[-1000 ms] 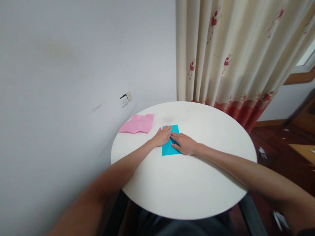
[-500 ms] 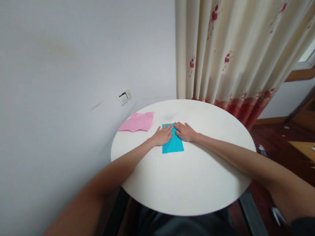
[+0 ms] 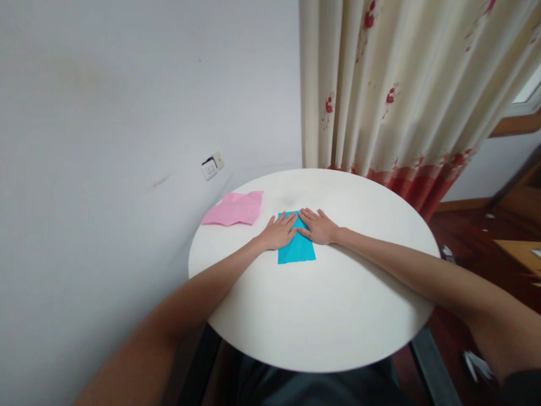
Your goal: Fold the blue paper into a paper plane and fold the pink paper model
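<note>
Blue paper [image 3: 296,251] under flat, spread left hand [image 3: 279,233] and right hand [image 3: 320,227]; near edge uncovered.

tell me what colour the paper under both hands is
Turquoise blue. The folded paper lies flat on the white table, shown in the head view, the only one here.

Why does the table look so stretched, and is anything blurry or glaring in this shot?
Head view: wide-lens distortion bows the round white table and swells the forearms near the edges. Light is soft and even, without glare. Both hands, left hand and right hand, and the blue paper are fairly sharp; the floor at far right smears.
</note>
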`<move>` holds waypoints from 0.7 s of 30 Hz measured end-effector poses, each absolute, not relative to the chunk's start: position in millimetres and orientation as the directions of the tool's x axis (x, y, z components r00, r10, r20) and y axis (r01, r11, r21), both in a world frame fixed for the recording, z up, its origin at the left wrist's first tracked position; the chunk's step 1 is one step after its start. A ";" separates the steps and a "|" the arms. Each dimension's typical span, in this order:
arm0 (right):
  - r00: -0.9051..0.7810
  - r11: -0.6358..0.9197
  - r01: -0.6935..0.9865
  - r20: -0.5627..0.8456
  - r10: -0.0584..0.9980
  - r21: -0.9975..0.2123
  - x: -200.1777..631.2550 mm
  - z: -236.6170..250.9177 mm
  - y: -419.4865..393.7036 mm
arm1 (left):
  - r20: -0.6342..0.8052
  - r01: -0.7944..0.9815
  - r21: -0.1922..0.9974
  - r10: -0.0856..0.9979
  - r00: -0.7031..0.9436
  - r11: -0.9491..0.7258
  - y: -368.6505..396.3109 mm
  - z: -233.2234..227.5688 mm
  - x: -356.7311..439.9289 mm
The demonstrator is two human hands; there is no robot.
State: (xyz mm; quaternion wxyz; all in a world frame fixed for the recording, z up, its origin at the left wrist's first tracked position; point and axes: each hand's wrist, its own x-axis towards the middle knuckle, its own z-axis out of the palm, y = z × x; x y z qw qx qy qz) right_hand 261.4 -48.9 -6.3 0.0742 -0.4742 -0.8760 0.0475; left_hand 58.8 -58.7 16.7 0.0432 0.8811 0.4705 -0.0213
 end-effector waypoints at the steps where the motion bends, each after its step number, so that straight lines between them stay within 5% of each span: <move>1: -0.558 0.563 0.812 0.081 0.826 -0.155 263.0 -6.0 -51.5 | -0.083 0.834 0.056 0.830 0.552 -0.549 -58.7 17.0 59.3; 14: -0.653 0.634 0.738 -0.012 0.757 -0.231 276.2 13.4 -67.9 | -0.108 0.803 0.084 0.796 0.596 -0.590 -59.1 20.7 55.3; 21: -0.608 0.607 0.761 0.072 0.790 -0.229 274.3 4.5 -65.1 | -0.043 0.822 0.140 0.826 0.563 -0.553 -44.7 7.6 56.3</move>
